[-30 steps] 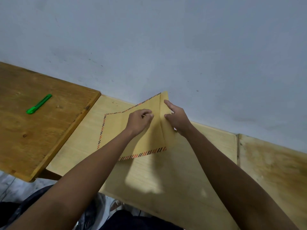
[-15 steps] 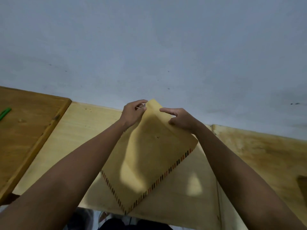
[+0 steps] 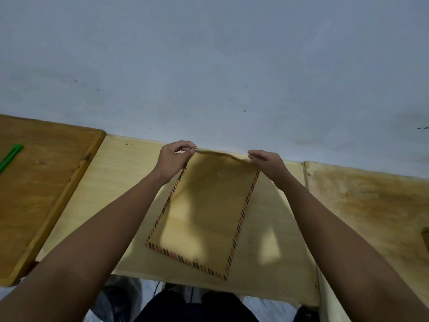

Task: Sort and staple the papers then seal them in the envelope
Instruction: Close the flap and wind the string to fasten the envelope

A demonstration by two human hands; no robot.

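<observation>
Up at the far edge, the left hand (image 3: pixel 173 159) pinches the envelope (image 3: pixel 206 212) corner; the right hand (image 3: pixel 267 165) holds the other corner, fingers fairly straight. Envelope lies on the pale bench (image 3: pixel 120 182). A green pen (image 3: pixel 10 156) sits well left on a darker bench (image 3: pixel 46 182).

Pale desk (image 3: pixel 130 173): bare wood lying open left and right of the envelope (image 3: pixel 209 210). Wall (image 3: pixel 209 77) closing off the far edge. Green pen (image 3: pixel 10 155) sitting well apart on the darker left desk (image 3: pixel 46 182).
</observation>
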